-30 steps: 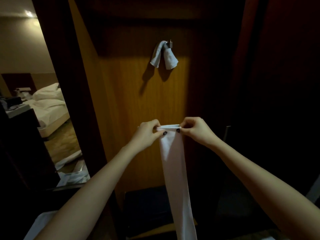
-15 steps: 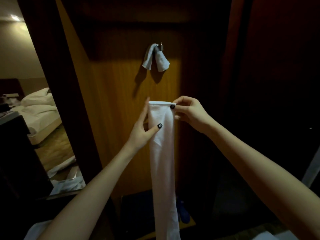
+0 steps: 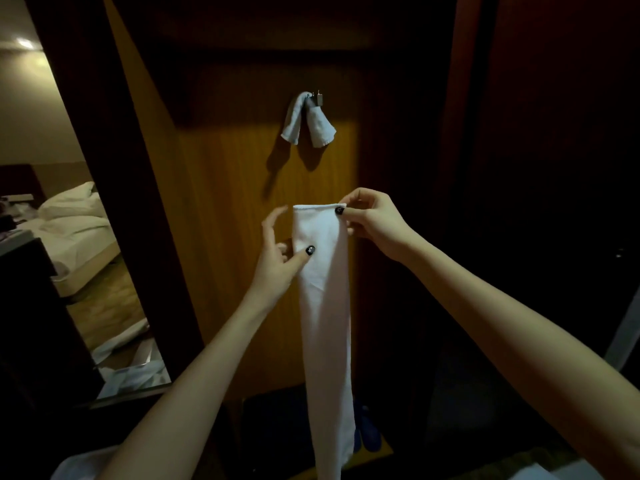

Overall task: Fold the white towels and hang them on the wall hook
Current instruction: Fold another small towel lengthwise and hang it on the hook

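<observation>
At the top right corner of the folded white towel (image 3: pixel 323 306), the right hand (image 3: pixel 372 225) pinches the hem between thumb and curled fingers and carries the whole weight, so the cloth hangs as one long narrow strip down past the bottom of the view. A second ago both hands pinched that top edge, one at each corner, and held it lower. Since then the left hand (image 3: pixel 277 252) has let go of its corner and dropped a little way down the left side. Its thumb lies across the front of the cloth, its forefinger stands lifted clear to the left, and its other fingers are partly hidden behind the edge, so I cannot tell whether it truly grips or only steadies.

I judge the lengthwise folding done, with the strip raised to be doubled over or draped.

Above the hands, well apart from them, the wall hook (image 3: pixel 319 98) on the wooden panel (image 3: pixel 225 237) already bears a smaller hung towel (image 3: pixel 308 124), both ends hanging down. This strip must share that peg, and may crowd or dislodge the first. Far left, a bed (image 3: pixel 76 220) shows in the lit room. Blue slippers (image 3: pixel 367 433) lie on the floor just beside the strip's lower end.
</observation>
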The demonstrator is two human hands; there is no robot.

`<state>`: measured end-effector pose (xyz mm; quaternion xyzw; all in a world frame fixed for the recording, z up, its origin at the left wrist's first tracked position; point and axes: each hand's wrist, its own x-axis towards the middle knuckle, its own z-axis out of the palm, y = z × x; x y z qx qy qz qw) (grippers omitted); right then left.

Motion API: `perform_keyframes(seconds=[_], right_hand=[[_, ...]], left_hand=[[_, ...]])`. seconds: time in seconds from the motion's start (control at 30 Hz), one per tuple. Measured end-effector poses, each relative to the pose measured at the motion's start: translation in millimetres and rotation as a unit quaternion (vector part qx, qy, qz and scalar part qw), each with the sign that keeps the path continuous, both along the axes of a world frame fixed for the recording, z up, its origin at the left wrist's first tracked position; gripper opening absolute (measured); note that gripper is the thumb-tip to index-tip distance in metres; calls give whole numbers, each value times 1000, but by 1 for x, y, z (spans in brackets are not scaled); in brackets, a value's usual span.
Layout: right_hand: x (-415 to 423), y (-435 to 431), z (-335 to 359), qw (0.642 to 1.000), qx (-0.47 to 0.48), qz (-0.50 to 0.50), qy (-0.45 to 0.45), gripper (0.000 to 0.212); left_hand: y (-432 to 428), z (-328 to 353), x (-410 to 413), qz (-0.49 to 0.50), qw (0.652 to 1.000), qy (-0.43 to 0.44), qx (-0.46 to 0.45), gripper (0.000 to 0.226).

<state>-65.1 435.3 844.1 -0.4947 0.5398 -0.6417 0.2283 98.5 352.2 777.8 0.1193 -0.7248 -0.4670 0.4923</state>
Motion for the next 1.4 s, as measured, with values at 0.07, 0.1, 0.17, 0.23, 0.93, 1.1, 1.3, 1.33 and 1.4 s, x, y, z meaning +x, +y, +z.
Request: perform_keyframes(seconds=[0.07,0.1,0.17,0.23,0.93,1.1,1.3,1.33,1.4], right_hand=[[0,-2,-1,999,-12,0,-31,17],[-2,-2,-2,999,-15,3,-48,18],[-6,-3,-5,997,-14,10,-71,19],[-9,-2,-6,996,-9,16,-87,19],[-5,18,-95,984,69,82,-141,13],[3,18,-89,986,59,115,-109,13],[12,15,-83,986,42,121,-109,12],[12,14,-83,985,39,126,-107,13],[16,16,-80,984,33,146,-101,23]], left_hand=[[0,-7,-2,-36,999,-17,-21,88],[-1,-11,-3,-44,998,-28,-31,89],[-2,-18,-5,-37,994,-67,-72,82],[0,-27,-8,-29,989,-101,-105,70],[-13,15,-28,-18,996,4,85,47],[-15,31,-17,-86,984,35,152,51],[-15,49,-7,-140,973,48,176,50],[-15,51,-4,-146,972,46,180,49],[-16,54,1,-156,969,45,186,49]])
